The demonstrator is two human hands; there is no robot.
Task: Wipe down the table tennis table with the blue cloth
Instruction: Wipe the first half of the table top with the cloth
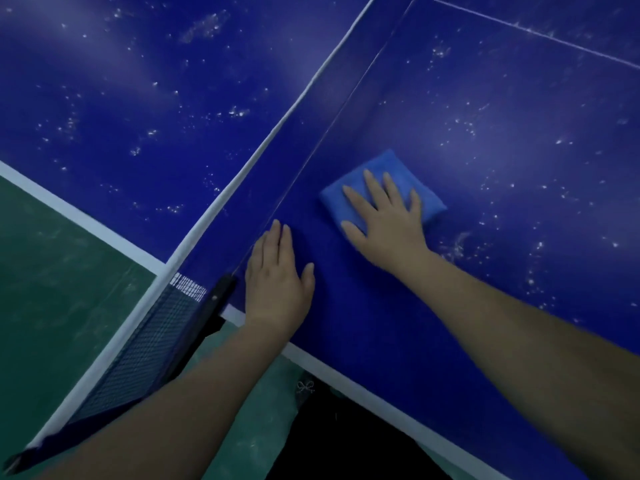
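The blue cloth (pixel 384 160) is pressed onto the counter (pixel 363 323) by the spread right grip (pixel 388 220); the left grip (pixel 277 282) is laid flat at 8 o'clock.

Net mesh (pixel 138 351), dark, with a white top band (pixel 242 168) running diagonally from lower left to upper right. Black clamp post (pixel 216 299) at its near end. Green floor (pixel 52 271), scuffed, at left. Small pale bow (pixel 304 387) beside an unidentifiable black area (pixel 346 441).

The right hand (pixel 388 223) pressed flat on the folded blue cloth (pixel 384 183) beside the net (pixel 242 174); the left hand (pixel 277 282) lay flat on the table (pixel 502 116), touching the net's foot.
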